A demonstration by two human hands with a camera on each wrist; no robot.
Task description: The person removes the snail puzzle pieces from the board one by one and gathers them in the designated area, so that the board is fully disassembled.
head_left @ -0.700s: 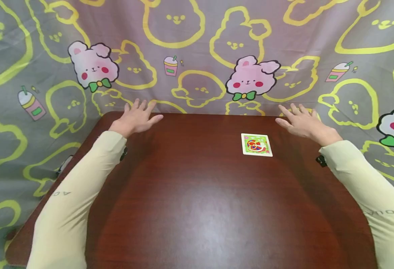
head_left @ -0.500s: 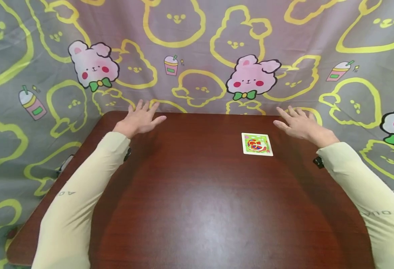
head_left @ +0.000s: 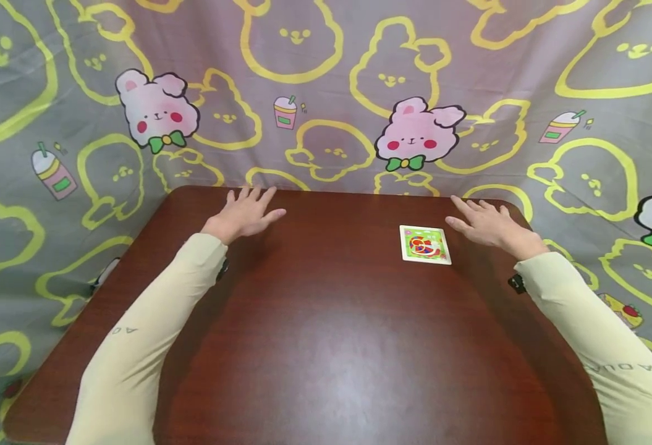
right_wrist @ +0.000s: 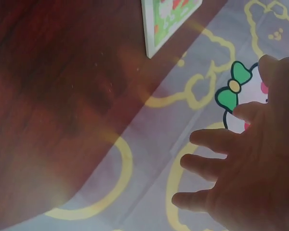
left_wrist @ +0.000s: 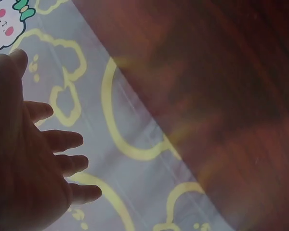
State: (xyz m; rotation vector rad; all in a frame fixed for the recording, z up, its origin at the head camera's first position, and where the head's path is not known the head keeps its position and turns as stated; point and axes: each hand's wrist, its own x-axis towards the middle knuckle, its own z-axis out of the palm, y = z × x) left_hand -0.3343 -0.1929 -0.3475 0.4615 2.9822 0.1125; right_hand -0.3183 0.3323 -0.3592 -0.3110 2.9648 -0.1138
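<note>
Both hands hover over the far part of a dark wooden table (head_left: 326,296) with fingers spread and palms down. My left hand (head_left: 242,215) is at the far left, with nothing in it; the left wrist view shows its fingers (left_wrist: 70,164) apart. On the far right is my right hand (head_left: 487,225), holding nothing, its fingers (right_wrist: 207,163) spread too. Just left of that hand lies a square card-like picture panel (head_left: 424,245), with a pale border and a colourful snail on green. Part of this picture panel (right_wrist: 171,21) shows at the top of the right wrist view.
A grey curtain (head_left: 326,93) with yellow outlines and pink rabbit heads hangs right behind the table and along both sides. Small dark devices are strapped at the wrists. The table's left edge runs toward the near left corner.
Both hands have come slightly nearer and inward, the left one shifting right and the right one left. The picture panel stays in its place on the table; the head view has tilted slightly.
</note>
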